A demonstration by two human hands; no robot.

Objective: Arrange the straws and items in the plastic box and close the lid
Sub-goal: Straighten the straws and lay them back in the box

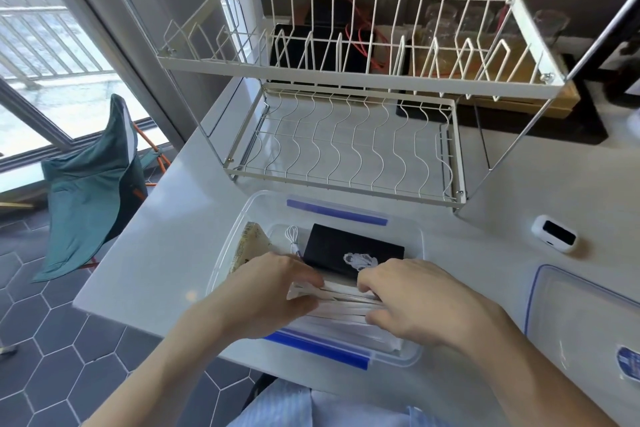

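Observation:
A clear plastic box [414,243] with blue clips sits on the white counter at the near edge. Inside it lie a black wallet-like item [349,248] with a white figure on it, a coiled white cable [292,236] and a beige triangular packet [251,244]. A bundle of white paper-wrapped straws [343,302] lies across the near half of the box. My left hand [266,295] grips the bundle's left end and my right hand [419,302] grips its right end. The clear lid [585,319] with a blue seal lies on the counter to the right.
A white two-tier wire dish rack [349,135] stands right behind the box. A small white device [554,234] with a black face lies at the right. The counter's left edge drops to a tiled floor with a green chair [93,184].

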